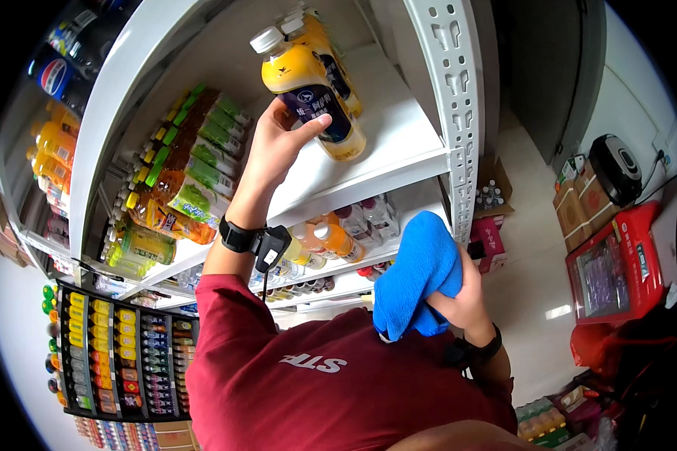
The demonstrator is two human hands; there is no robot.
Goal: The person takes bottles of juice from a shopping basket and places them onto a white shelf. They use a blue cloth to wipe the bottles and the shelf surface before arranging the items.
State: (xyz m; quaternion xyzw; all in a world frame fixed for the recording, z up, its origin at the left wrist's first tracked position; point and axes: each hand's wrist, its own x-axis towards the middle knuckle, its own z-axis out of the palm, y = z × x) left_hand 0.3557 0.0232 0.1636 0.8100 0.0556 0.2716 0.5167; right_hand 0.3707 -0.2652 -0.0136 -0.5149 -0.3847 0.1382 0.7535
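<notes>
My left hand (279, 141) grips a plastic drink bottle (316, 93) with a yellow top, a dark blue label and a white cap. The bottle is at the front of a white metal shelf (398, 121), slightly tilted in view; whether its base touches the shelf I cannot tell. Right behind it stand similar yellow bottles (310, 31), partly hidden. In my right hand (462, 299) is a bunched blue cloth (417, 270), held in front of my chest and apart from the shelf.
Rows of tea bottles (194, 175) fill the shelf's left side. Orange drink bottles (341, 242) stand one level below. A perforated upright post (457, 107) bounds the shelf at right. Past it are an open carton (493, 186) on the floor and a red box (618, 265).
</notes>
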